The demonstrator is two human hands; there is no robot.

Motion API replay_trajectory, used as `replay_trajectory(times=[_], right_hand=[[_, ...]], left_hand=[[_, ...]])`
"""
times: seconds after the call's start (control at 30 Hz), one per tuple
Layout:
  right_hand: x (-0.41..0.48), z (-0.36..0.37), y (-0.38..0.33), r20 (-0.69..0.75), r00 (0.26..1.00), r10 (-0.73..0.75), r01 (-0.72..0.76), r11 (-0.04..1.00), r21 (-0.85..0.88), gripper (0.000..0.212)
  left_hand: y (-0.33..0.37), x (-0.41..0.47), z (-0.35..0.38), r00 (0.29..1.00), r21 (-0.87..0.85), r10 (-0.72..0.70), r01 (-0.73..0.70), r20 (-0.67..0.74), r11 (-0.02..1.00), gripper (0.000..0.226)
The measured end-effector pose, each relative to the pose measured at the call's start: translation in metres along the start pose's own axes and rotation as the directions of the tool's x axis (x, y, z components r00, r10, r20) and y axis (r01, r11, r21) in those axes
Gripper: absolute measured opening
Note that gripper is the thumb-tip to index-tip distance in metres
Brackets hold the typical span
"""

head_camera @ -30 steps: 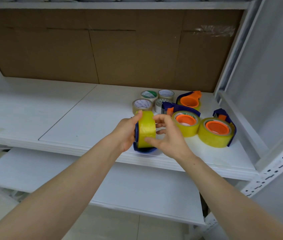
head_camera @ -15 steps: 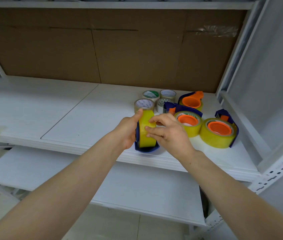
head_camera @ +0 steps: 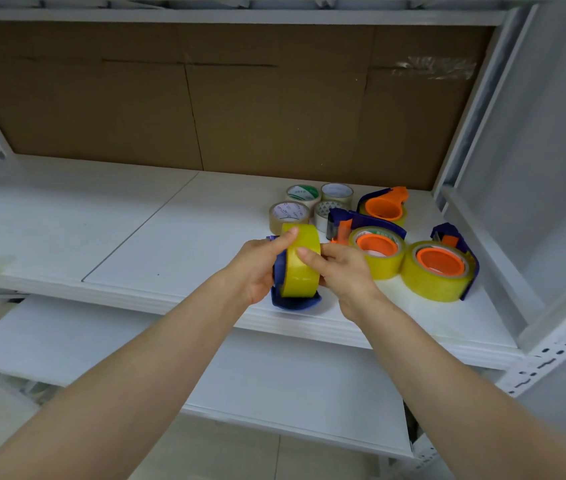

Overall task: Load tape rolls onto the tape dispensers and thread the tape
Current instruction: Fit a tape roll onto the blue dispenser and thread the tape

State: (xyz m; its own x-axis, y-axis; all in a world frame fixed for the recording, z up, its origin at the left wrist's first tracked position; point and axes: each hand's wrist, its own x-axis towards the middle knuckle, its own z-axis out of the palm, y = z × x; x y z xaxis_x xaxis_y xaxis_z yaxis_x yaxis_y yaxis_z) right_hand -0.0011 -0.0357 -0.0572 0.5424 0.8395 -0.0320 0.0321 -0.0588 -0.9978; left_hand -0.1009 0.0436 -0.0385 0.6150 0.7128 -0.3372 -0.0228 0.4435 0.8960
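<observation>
1. A white metal shelf [head_camera: 136, 237] with a brown cardboard backing [head_camera: 240, 116] carries everything. A lower shelf [head_camera: 274, 375] juts out beneath it.
2. A yellow tape roll [head_camera: 304, 275] stands on edge in a blue dispenser [head_camera: 295, 304], near the shelf's front edge and between the two hands.
3. The left hand [head_camera: 255, 268] grips the dispenser from its left side. Its thumb lies over the top of the roll, and its other fingers are hidden behind.
4. The right hand [head_camera: 345, 271] holds the roll from the right, forefinger laid across the tape's outer band and the remaining fingers curled at the roll's far face.
5. Just right of the hands lie a middle dispenser [head_camera: 377, 252] and a right dispenser [head_camera: 439, 271], each carrying a yellow roll on an orange hub.
6. A rear dispenser [head_camera: 383, 207] sits behind them, beside four smaller rolls [head_camera: 289, 213] lying flat.
</observation>
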Motion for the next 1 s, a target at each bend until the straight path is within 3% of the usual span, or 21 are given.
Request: replay_trajectory(times=[0.13, 0.23, 0.37, 0.5, 0.63, 0.73, 0.9, 1.0], right_hand=[[-0.003, 0.006, 0.001, -0.154, 0.988, -0.027, 0.045, 0.993, 0.113, 0.013], [-0.002, 0.004, -0.003, -0.17, 0.982, 0.079, -0.04, 0.974, 0.222, 0.008], [-0.001, -0.005, -0.009, -0.215, 0.969, 0.119, -0.033, 0.93, 0.367, 0.009], [-0.009, 0.006, -0.006, -0.354, 0.935, -0.034, 0.142, 0.949, 0.282, 0.018], [-0.012, 0.008, -0.005, -0.398, 0.909, -0.12, 0.224, 0.948, 0.227, 0.023], [-0.013, 0.002, -0.011, -0.408, 0.907, -0.104, 0.211, 0.951, 0.226, 0.021], [-0.004, -0.019, -0.022, -0.359, 0.929, 0.09, 0.078, 0.9, 0.428, 0.021], [-0.005, -0.017, -0.024, -0.403, 0.913, 0.065, 0.099, 0.922, 0.373, 0.008]], left_hand=[[0.0, 0.0, 0.004, 0.998, -0.126, 0.006, -0.014, -0.065, 0.992, 0.038], [0.002, 0.007, 0.001, 0.984, -0.038, 0.042, -0.049, -0.175, 0.998, 0.036], [0.008, 0.003, 0.005, 0.993, -0.025, 0.074, -0.076, -0.089, 0.997, 0.022], [0.007, 0.006, 0.024, 0.975, 0.049, 0.159, -0.153, -0.157, 0.987, 0.028], [0.003, 0.004, 0.042, 0.946, 0.146, 0.256, -0.23, -0.199, 0.962, 0.007], [0.0, 0.005, 0.046, 0.922, 0.215, 0.335, -0.294, -0.193, 0.932, 0.012], [0.01, -0.001, 0.047, 0.946, 0.223, 0.297, -0.264, -0.132, 0.939, 0.012], [0.008, -0.002, 0.053, 0.931, 0.288, 0.334, -0.283, -0.146, 0.915, 0.012]])
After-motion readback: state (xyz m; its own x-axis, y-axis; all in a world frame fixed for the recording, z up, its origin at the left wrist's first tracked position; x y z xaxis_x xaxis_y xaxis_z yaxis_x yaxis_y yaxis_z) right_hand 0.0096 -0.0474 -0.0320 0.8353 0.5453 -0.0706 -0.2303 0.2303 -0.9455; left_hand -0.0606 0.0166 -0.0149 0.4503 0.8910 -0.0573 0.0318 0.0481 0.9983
